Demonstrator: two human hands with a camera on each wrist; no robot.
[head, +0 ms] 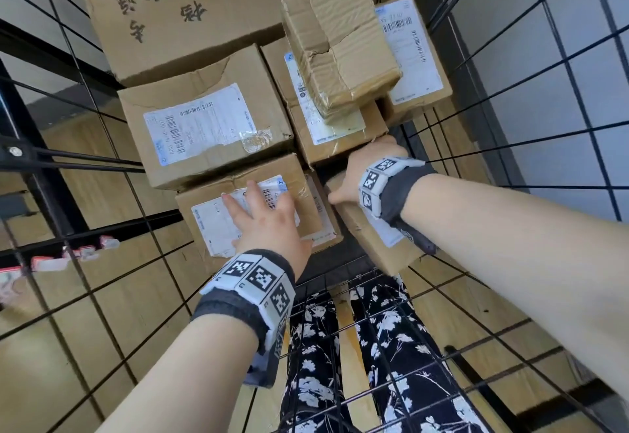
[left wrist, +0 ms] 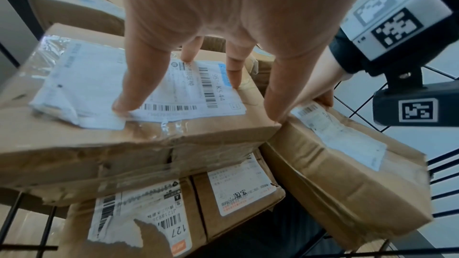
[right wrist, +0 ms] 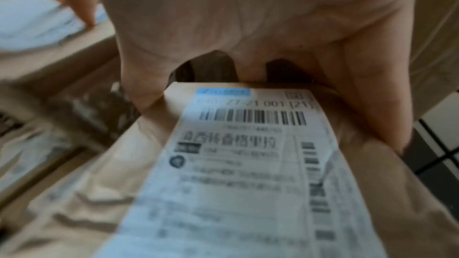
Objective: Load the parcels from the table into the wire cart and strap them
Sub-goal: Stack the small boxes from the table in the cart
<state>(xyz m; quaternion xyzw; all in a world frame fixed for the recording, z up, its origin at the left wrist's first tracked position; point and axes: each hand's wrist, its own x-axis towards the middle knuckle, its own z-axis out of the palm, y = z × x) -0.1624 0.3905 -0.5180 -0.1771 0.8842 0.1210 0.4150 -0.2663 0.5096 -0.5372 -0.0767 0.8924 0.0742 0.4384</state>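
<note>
Inside the black wire cart (head: pixel 531 99) lie several brown cardboard parcels. My left hand (head: pixel 263 213) presses flat, fingers spread, on the labelled top of a near parcel (head: pixel 211 214), also seen as the upper parcel (left wrist: pixel 124 130) under my left hand (left wrist: pixel 198 66). My right hand (head: pixel 364 170) grips the far end of a tilted, labelled parcel (head: pixel 377 238) at the cart's near right, fingers curled over its edge. The right wrist view shows my right hand (right wrist: pixel 248 66) on that parcel (right wrist: pixel 236 174). The same tilted parcel (left wrist: pixel 347 174) leans beside the stack.
A large printed box (head: pixel 177 14) stands at the back of the cart. A taped parcel (head: pixel 340 41) sits on top of other boxes at the back right. More labelled parcels (left wrist: pixel 174 213) lie beneath the pressed one. Wire walls close in on all sides; wood floor below.
</note>
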